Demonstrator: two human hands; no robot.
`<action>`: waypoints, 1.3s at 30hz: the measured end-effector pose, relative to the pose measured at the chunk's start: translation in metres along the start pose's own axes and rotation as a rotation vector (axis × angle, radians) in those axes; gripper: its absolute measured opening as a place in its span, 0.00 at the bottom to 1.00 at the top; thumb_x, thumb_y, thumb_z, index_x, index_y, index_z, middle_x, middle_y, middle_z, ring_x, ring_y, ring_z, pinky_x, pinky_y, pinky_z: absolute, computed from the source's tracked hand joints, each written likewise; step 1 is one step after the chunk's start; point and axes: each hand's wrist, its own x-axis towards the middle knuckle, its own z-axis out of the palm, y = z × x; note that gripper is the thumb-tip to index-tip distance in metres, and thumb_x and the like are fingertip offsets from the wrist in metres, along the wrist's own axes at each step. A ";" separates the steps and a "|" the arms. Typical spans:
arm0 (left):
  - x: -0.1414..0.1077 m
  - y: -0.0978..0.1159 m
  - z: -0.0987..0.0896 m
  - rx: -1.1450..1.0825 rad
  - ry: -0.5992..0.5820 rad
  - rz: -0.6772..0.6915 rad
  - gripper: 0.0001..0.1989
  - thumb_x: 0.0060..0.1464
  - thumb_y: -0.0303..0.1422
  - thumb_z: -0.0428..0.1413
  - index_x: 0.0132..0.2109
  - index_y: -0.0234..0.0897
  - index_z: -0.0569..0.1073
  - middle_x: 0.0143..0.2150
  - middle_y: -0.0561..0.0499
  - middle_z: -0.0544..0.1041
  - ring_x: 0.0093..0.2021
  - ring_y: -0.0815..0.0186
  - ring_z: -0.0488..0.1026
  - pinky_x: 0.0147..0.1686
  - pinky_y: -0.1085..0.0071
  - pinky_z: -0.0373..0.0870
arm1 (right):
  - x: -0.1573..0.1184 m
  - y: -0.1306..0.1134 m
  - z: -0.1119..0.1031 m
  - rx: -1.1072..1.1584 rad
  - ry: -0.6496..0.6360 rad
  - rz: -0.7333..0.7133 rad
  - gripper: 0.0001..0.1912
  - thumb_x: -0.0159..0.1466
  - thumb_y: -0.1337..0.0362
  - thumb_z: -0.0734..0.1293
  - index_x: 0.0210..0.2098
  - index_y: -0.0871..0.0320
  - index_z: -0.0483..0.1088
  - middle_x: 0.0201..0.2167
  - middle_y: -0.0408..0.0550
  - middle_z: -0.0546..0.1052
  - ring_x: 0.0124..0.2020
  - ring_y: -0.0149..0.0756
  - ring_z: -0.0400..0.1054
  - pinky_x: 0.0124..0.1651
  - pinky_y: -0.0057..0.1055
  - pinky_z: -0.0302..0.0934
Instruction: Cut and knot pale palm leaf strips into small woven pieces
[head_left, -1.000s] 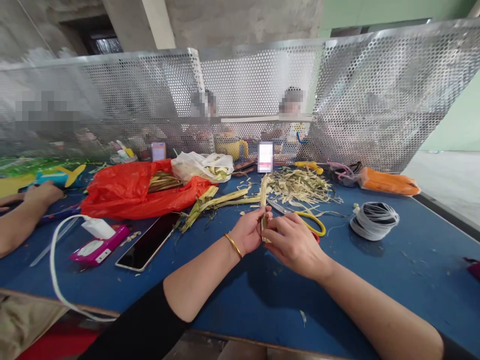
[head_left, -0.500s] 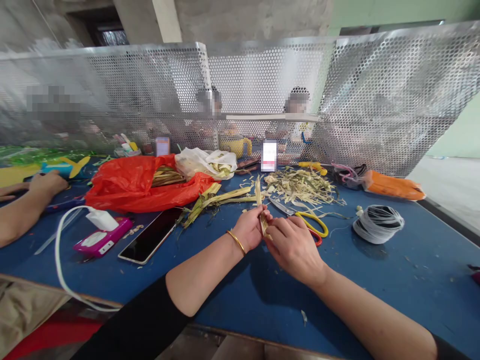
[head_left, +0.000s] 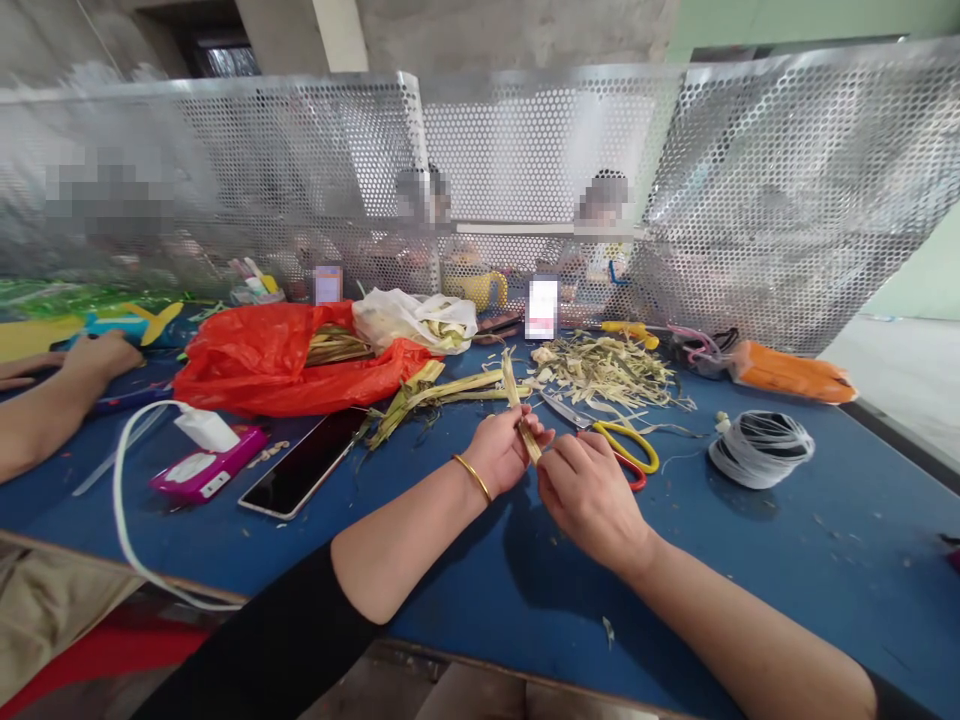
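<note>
A pale dried plant strip stands tilted between my two hands above the blue table. My left hand, with a gold bangle at the wrist, is closed round its middle. Fingers of my right hand pinch its lower end. Just beyond my right hand lie scissors with yellow and red handles, blades pointing away to the left. A heap of shredded strips is behind them. Longer dried stalks lie left of the strip, beside a red plastic bag.
On the left are a black phone, a magenta power strip with a white cable, and another person's hand. Rolled white ties and an orange packet sit right. A perforated metal screen stands behind.
The strip leans a little further left at its top, and my fingers have shifted slightly along it. The view has moved a little.
</note>
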 end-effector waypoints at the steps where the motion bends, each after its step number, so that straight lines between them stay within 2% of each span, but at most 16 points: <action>1: 0.000 0.001 -0.001 0.005 -0.004 0.000 0.13 0.64 0.24 0.41 0.31 0.34 0.62 0.19 0.58 0.60 0.18 0.76 0.61 0.24 0.78 0.68 | 0.000 0.000 0.000 0.021 -0.004 0.013 0.11 0.63 0.72 0.58 0.28 0.59 0.68 0.28 0.49 0.69 0.30 0.37 0.60 0.38 0.36 0.52; 3: 0.001 0.003 -0.002 0.022 -0.014 -0.005 0.13 0.64 0.25 0.40 0.30 0.34 0.62 0.19 0.59 0.58 0.17 0.77 0.59 0.23 0.79 0.66 | 0.000 0.000 -0.003 0.113 -0.004 0.051 0.09 0.64 0.70 0.59 0.30 0.59 0.68 0.28 0.49 0.70 0.30 0.37 0.62 0.39 0.36 0.53; 5: 0.002 0.005 -0.003 0.051 -0.025 -0.013 0.13 0.64 0.25 0.41 0.30 0.34 0.61 0.19 0.60 0.56 0.15 0.78 0.56 0.20 0.80 0.63 | 0.001 0.005 -0.006 0.265 0.016 0.152 0.08 0.65 0.66 0.60 0.31 0.58 0.69 0.29 0.48 0.71 0.31 0.36 0.64 0.39 0.35 0.54; 10: 0.000 0.004 -0.003 0.192 -0.093 -0.009 0.10 0.61 0.27 0.45 0.30 0.34 0.63 0.18 0.61 0.54 0.13 0.79 0.49 0.13 0.82 0.44 | 0.003 0.033 -0.006 0.605 0.109 0.635 0.11 0.63 0.56 0.63 0.36 0.56 0.71 0.28 0.46 0.71 0.28 0.35 0.63 0.32 0.32 0.56; 14: -0.008 -0.005 -0.001 0.354 -0.173 0.008 0.10 0.59 0.31 0.49 0.30 0.34 0.65 0.18 0.61 0.54 0.14 0.79 0.46 0.15 0.81 0.37 | 0.005 0.045 -0.002 1.032 0.047 0.912 0.20 0.57 0.51 0.67 0.42 0.60 0.71 0.23 0.41 0.68 0.23 0.31 0.59 0.26 0.29 0.53; 15: -0.010 -0.008 0.000 0.477 -0.211 0.041 0.10 0.59 0.33 0.50 0.29 0.35 0.64 0.18 0.62 0.52 0.14 0.79 0.45 0.15 0.80 0.38 | 0.006 0.045 -0.002 1.147 0.038 0.949 0.22 0.55 0.50 0.68 0.42 0.60 0.71 0.21 0.40 0.67 0.21 0.29 0.57 0.25 0.28 0.52; 18: -0.016 -0.016 0.000 0.749 -0.315 0.101 0.12 0.58 0.37 0.50 0.29 0.36 0.62 0.18 0.62 0.51 0.16 0.78 0.44 0.17 0.78 0.39 | 0.008 0.039 -0.004 1.398 0.041 0.997 0.24 0.49 0.52 0.73 0.40 0.61 0.71 0.19 0.36 0.66 0.17 0.23 0.52 0.21 0.24 0.45; 22: -0.017 -0.022 -0.002 0.939 -0.451 0.158 0.13 0.58 0.38 0.49 0.29 0.35 0.63 0.19 0.60 0.54 0.18 0.77 0.48 0.20 0.76 0.43 | 0.007 0.037 -0.004 1.560 0.097 1.066 0.18 0.46 0.55 0.76 0.29 0.62 0.71 0.13 0.36 0.64 0.14 0.21 0.50 0.18 0.23 0.40; 26: -0.014 -0.018 -0.004 1.057 -0.506 0.198 0.15 0.57 0.42 0.49 0.29 0.35 0.64 0.20 0.60 0.54 0.21 0.75 0.49 0.22 0.75 0.45 | 0.005 0.047 -0.005 1.592 0.183 1.119 0.18 0.46 0.55 0.75 0.24 0.61 0.69 0.11 0.36 0.64 0.13 0.22 0.54 0.18 0.23 0.45; 29: -0.012 -0.010 -0.005 1.154 -0.522 0.241 0.16 0.58 0.43 0.47 0.30 0.35 0.65 0.22 0.59 0.56 0.22 0.74 0.51 0.23 0.75 0.47 | 0.005 0.054 -0.009 1.599 0.241 1.150 0.18 0.44 0.56 0.77 0.25 0.60 0.69 0.15 0.38 0.68 0.16 0.24 0.60 0.20 0.22 0.51; 35: -0.009 0.022 -0.007 1.563 -0.580 0.427 0.17 0.59 0.41 0.45 0.30 0.36 0.68 0.27 0.55 0.66 0.29 0.70 0.62 0.31 0.74 0.57 | 0.006 0.053 -0.014 1.570 0.316 1.176 0.19 0.42 0.56 0.77 0.25 0.60 0.68 0.16 0.39 0.70 0.17 0.25 0.64 0.19 0.22 0.53; 39: -0.007 0.043 -0.009 1.579 -0.674 0.278 0.16 0.59 0.42 0.46 0.31 0.35 0.69 0.28 0.55 0.66 0.28 0.71 0.61 0.31 0.75 0.58 | 0.006 0.047 -0.012 1.553 0.297 1.152 0.20 0.42 0.55 0.77 0.26 0.59 0.68 0.17 0.39 0.71 0.18 0.27 0.67 0.20 0.22 0.54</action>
